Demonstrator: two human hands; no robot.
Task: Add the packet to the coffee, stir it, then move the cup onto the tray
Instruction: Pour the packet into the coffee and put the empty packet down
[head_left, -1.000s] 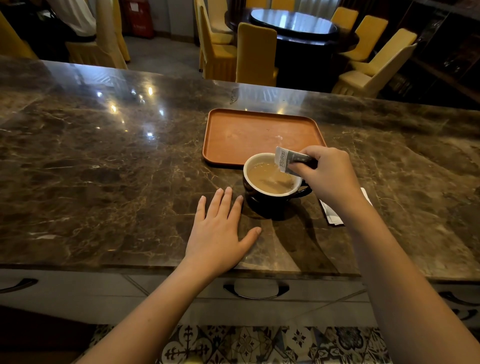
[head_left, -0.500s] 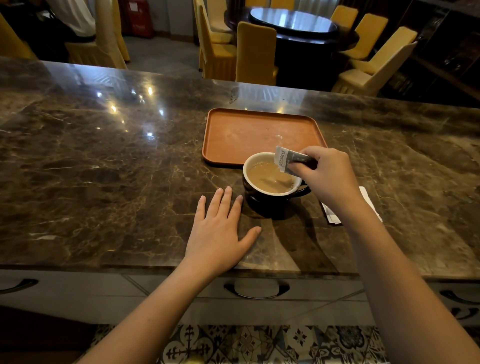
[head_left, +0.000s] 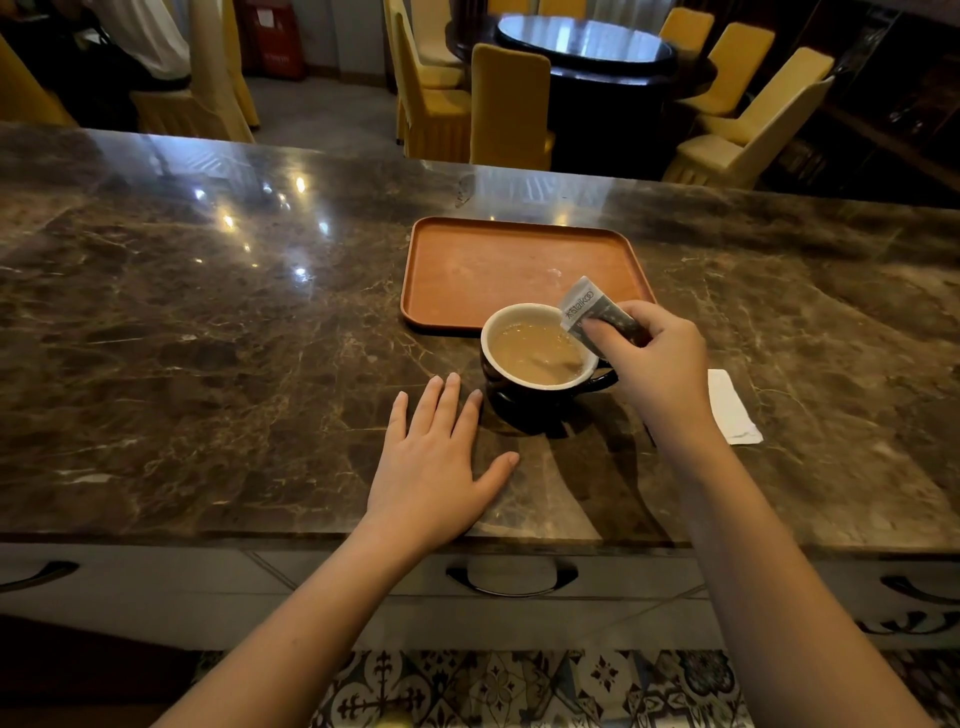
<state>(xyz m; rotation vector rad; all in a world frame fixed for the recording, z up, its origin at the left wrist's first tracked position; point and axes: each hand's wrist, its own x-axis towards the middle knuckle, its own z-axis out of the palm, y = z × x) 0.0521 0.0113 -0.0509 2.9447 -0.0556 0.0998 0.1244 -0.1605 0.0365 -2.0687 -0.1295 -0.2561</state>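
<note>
My left hand (head_left: 436, 467) lies flat on the desk (head_left: 208, 353), fingers spread and holding nothing, just in front of the cup (head_left: 540, 364). My right hand (head_left: 660, 364) pinches the packet (head_left: 592, 312) in a tight grip and holds it tipped over the right side of the cup's rim. The cup stands on the desk, full of light brown coffee (head_left: 535, 353), with its handle pointing to my right. So I think I am in the adding step. I cannot tell if anything falls out of the packet or if it is already empty. A blurry long shape shows in the coffee, but I cannot tell what it is, and I see no clear spoon. Stirring looks like it is yet to come. A white paper (head_left: 730, 405) lies on the desk beside my right wrist, partly hidden by my arm. Just behind the cup sits the tray (head_left: 467, 270), with no cup on it, so the move is not done. The words on the packet are too small to read.
</note>
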